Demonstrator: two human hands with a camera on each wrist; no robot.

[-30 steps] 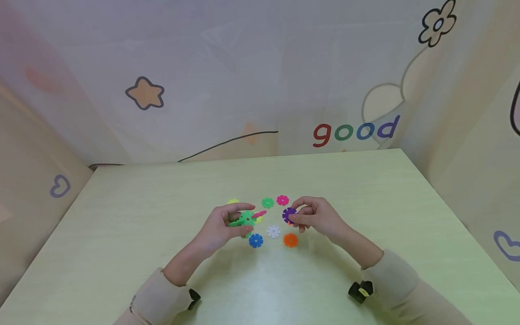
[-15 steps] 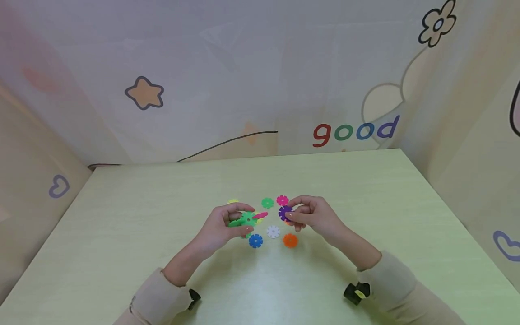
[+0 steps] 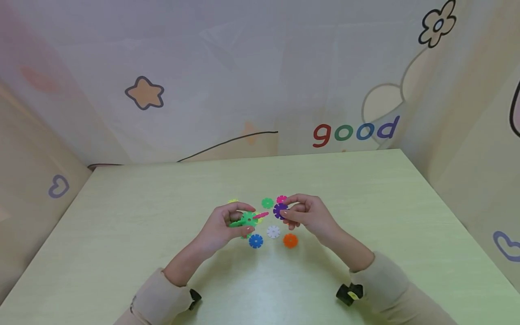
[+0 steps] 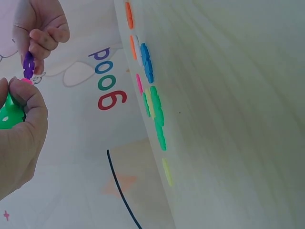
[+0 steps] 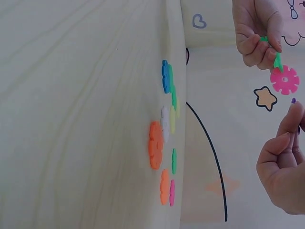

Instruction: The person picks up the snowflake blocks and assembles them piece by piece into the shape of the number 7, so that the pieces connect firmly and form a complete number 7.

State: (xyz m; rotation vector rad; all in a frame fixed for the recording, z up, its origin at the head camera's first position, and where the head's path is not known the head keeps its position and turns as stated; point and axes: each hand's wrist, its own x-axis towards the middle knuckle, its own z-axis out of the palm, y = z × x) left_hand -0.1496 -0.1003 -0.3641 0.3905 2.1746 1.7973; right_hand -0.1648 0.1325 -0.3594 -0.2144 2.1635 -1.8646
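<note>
My left hand (image 3: pixel 219 224) grips a green notched snowflake disc (image 3: pixel 249 219) between thumb and fingers, with another green disc joined at its left. A pink disc (image 5: pixel 284 80) is slotted edge-on into the green one and sticks out to the right. Facing it, my right hand (image 3: pixel 314 216) pinches a purple snowflake disc (image 3: pixel 279 211) by its edge between thumb and fingers. In the head view a small gap separates the purple disc from the pink one. Both hands are raised above the table, as the wrist views show.
Loose discs lie under and between the hands: blue (image 3: pixel 256 241), white (image 3: pixel 273 232), orange (image 3: pixel 290 240), green (image 3: pixel 267 203), pink (image 3: pixel 281 198) and yellow (image 4: pixel 167 171). The pale table (image 3: pixel 162 203) ends at a printed curtain (image 3: pixel 227 90) behind.
My right hand has moved left with the purple disc, closing in on the pink disc. The left hand has stayed nearly still; the pink disc has shifted slightly.
</note>
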